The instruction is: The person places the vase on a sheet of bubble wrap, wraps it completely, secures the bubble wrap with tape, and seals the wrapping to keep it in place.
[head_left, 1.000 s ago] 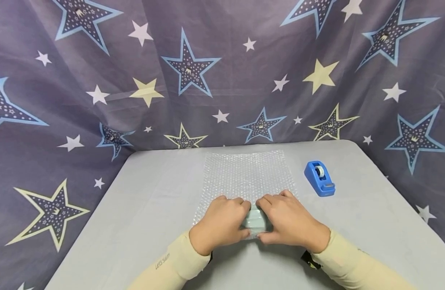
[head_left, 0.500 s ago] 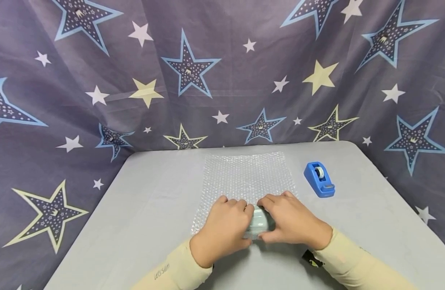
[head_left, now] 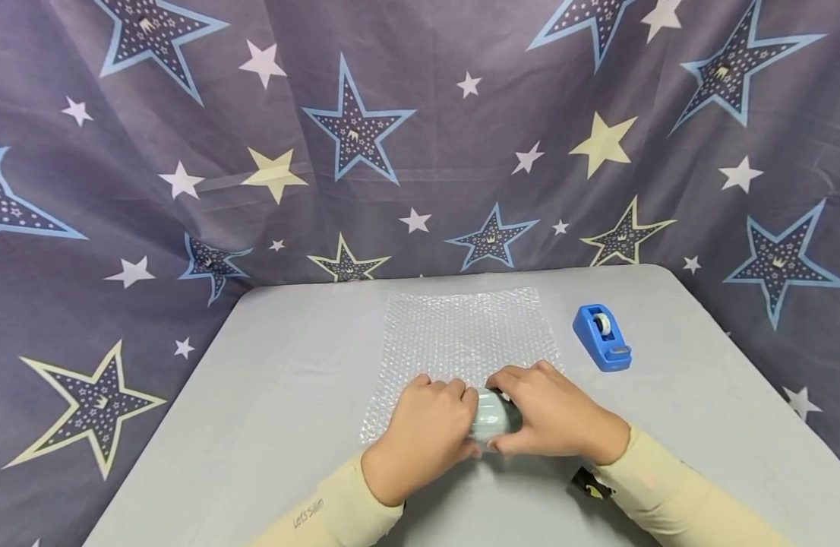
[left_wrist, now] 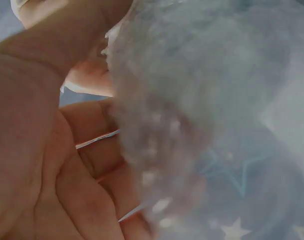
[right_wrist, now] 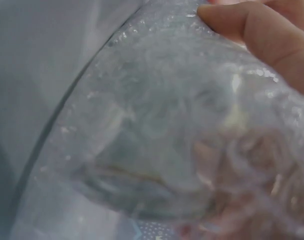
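Observation:
A glossy pale green, rounded cup-like object [head_left: 490,414] lies near the front edge of the bubble wrap [head_left: 468,334]. Part of the wrap goes round it; in the right wrist view a curved rim [right_wrist: 142,175] shows blurred through the film. My left hand [head_left: 427,425] grips its left side, fingers over the top and thumb at the front. In the left wrist view, the left fingers [left_wrist: 112,160] reach behind the wrap. From the right, my right hand [head_left: 553,410] holds the same object, thumb near the left thumb. Both hands hide its ends.
A blue tape dispenser [head_left: 602,338] with a roll of clear tape stands at the right, beyond my right hand. The light grey table [head_left: 276,380] runs back to a dark curtain [head_left: 420,152] printed with stars. The wrap's flat part stretches toward the far edge.
My left hand has shifted slightly right and rolled a little over the pale green object. The right hand has hardly moved. The tape dispenser stays in place.

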`<state>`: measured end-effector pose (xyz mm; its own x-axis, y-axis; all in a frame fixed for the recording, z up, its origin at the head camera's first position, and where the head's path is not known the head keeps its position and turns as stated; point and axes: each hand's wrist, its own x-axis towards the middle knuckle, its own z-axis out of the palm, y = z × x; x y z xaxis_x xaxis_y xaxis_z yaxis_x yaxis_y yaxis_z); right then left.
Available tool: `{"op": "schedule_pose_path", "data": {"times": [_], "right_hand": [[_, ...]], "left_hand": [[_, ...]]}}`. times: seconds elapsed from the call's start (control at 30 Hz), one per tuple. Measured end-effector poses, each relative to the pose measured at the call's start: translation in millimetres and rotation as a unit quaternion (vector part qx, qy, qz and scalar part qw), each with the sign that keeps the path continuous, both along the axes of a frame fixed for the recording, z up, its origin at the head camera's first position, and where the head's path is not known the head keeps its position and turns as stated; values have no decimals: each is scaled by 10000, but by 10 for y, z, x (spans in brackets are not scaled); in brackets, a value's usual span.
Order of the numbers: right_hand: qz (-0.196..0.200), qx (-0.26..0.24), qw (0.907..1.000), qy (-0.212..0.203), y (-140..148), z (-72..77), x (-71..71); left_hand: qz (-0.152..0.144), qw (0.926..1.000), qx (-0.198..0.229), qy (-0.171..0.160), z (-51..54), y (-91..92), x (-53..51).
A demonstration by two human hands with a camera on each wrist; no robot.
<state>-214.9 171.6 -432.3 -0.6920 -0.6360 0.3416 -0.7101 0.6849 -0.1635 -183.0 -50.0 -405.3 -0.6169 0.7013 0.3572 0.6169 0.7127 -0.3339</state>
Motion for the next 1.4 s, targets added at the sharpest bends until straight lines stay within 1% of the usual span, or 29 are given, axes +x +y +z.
{"op": "schedule_pose_path", "data": {"times": [0.1, 0.17, 0.4, 0.77, 0.9, 1.1, 1.4], "right_hand": [[6, 26, 10000, -20, -1, 13, 6], [13, 46, 10000, -14, -1, 21, 9], [-74, 181, 9997, 111, 11, 43, 15], [-152, 307, 9988, 339, 49, 135, 57], [-97, 279, 9986, 434, 41, 160, 70], [76, 75, 9988, 484, 23, 204, 96], [237, -97, 9964, 813, -2, 220, 125]], "left_hand": [[-42, 10000, 15, 37, -16, -13, -25], [-57, 10000, 30, -7, -17, -23, -38], [-65, 9995, 72, -290, -1, -40, -64], [-1, 9993, -63, -367, -29, -49, -111], [20, 9989, -64, -465, -32, -58, -126], [16, 9981, 9, -620, -43, -65, -147], [1, 9981, 80, -605, -69, -73, -172]]}}
